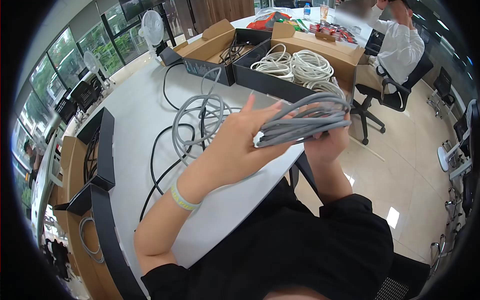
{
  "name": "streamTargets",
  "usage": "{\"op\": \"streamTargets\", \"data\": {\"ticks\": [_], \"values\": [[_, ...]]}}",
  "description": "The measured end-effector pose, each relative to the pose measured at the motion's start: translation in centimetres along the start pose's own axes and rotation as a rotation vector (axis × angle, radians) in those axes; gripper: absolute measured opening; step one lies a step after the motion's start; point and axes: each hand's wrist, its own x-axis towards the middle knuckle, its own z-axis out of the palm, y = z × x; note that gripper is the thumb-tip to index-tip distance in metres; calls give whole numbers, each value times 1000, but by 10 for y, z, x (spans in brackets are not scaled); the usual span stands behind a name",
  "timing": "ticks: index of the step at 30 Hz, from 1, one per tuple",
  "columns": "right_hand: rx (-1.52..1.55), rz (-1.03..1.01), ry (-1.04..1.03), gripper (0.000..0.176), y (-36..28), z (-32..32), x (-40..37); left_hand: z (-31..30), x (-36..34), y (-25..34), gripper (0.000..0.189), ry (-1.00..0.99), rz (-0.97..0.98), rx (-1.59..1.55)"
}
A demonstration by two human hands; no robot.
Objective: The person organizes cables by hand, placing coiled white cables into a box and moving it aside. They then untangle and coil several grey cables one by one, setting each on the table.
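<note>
A coiled grey cable (pixel 305 122) is held up in front of me, above the table's right edge. My left hand (pixel 242 132) grips the near end of the coil, its thumb beneath and some fingertips sticking out above. Around the coil's other end, my right hand (pixel 327 142) is closed, its fingers partly hidden by the loops. On the table behind my left hand lies a loose, tangled grey cable (pixel 176 127), with a black cable (pixel 151 165) running beside and under it.
At the back, an open box (pixel 250 75) holds coiled white cables (pixel 312 67). Left of it, another box (pixel 210 71) contains black cables. Two more open boxes (pixel 107 150) (pixel 107 240) with cables stand along the left edge. A seated person (pixel 400 47) is at back right.
</note>
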Motion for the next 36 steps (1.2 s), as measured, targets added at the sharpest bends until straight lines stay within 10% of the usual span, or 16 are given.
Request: {"op": "streamTargets", "data": {"ticks": [5, 12, 15, 19, 23, 27, 36], "values": [[77, 32, -2, 32, 3, 17, -13, 6, -4, 6, 16, 140, -71, -273], [-894, -809, -233, 80, 7, 12, 10, -15, -4, 8, 16, 226, 14, 351], [-1257, -590, -625, 81, -27, 30, 13, -26, -6, 21, 24, 202, 56, 776], [-1054, -583, -437, 80, -26, 39, 9, -20, -9, 27, 14, 153, 97, 828], [-1007, -317, -838, 42, -30, 14, 15, 18, -15, 35, 10, 72, 207, 915], [-1002, -282, -760, 23, -29, 12, 18, 19, -10, 33, 11, 18, 202, 934], [-1084, -360, -715, 24, -22, 27, 12, -21, 8, 4, 16, -281, -51, 147]]}}
